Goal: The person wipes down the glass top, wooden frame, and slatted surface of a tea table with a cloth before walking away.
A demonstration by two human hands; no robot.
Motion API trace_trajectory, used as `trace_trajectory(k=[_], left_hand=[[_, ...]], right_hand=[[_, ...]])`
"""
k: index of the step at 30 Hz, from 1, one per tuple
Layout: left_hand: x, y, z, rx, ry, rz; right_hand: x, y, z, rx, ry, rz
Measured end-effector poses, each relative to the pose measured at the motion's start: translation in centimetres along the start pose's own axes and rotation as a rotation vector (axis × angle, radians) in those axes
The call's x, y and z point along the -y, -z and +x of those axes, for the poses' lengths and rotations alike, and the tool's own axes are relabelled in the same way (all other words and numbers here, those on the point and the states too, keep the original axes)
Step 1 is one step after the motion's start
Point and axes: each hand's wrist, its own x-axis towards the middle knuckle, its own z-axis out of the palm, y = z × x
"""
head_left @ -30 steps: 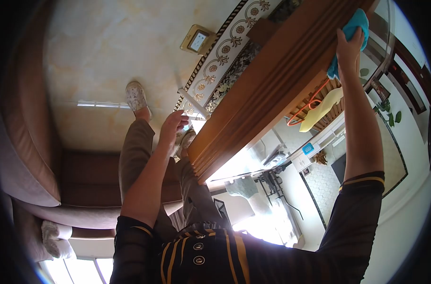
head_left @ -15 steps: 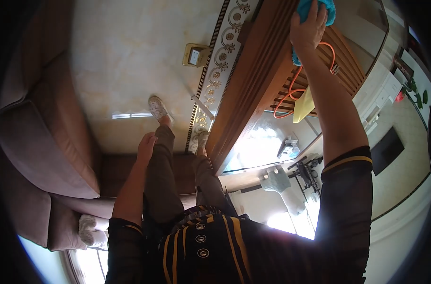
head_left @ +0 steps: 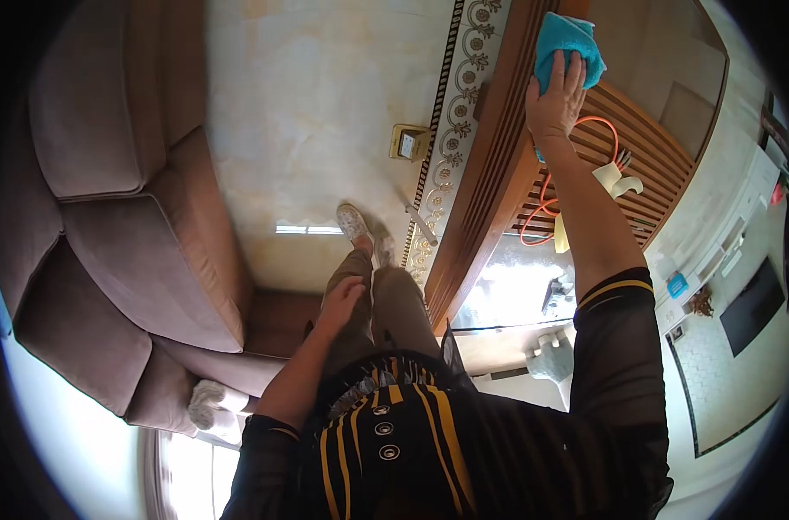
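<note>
My right hand (head_left: pixel 556 111) lies on a blue cloth (head_left: pixel 570 50), its fingers stretched over the fabric. The cloth rests on the brown wooden table (head_left: pixel 490 165) along its grooved edge, near the top right. Beside that hand, an orange cable (head_left: pixel 604 122) loops over the slatted part of the table. Pale yellow pieces (head_left: pixel 560 234) lie near the cable, partly covered by my forearm. My left hand (head_left: pixel 344 296) hangs by my thigh with nothing in it, its fingers loosely extended.
A brown sofa (head_left: pixel 117 295) curves along the left side, with a fluffy pale item (head_left: pixel 211 406) by it. On the tiled floor (head_left: pixel 316 95) are a gold-framed floor socket (head_left: pixel 408 142) and a white bar-like piece (head_left: pixel 421 225) near the table. A patterned border runs alongside.
The view has shifted, showing more sofa. My right hand has moved along the wood with the cloth, which now shows more beyond the fingers. My left hand has dropped from beside the table to my thigh.
</note>
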Motion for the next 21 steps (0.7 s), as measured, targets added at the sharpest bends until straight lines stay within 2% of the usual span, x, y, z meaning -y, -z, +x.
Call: trace_trajectory(k=[1, 2, 7, 11, 13, 21], left_hand=[[-0.9, -0.3, 0.0, 0.059, 0.036, -0.153], [-1.1, -0.3, 0.3, 0.062, 0.035, -0.142], [-5.6, 1.1, 2.2, 0.003, -0.044, 0.017], [-9.1, 3.7, 3.0, -0.027, -0.039, 0.04], [-10.3, 5.0, 3.2, -0.093, -0.027, 0.126], [-22.8, 8.2, 4.4, -0.119, -0.025, 0.391]], right_hand=[[-0.1, 0.0, 0.1, -0.017, 0.026, 0.015], [-0.1, 0.1, 0.1, -0.016, 0.028, 0.037], [-0.1, 0.5, 0.1, 0.002, -0.001, 0.073], [-0.1, 0.8, 0.2, -0.014, 0.004, 0.135], [0.1, 1.2, 0.3, 0.051, -0.022, 0.135], [-0.3, 1.6, 0.6, 0.019, -0.054, 0.237]])
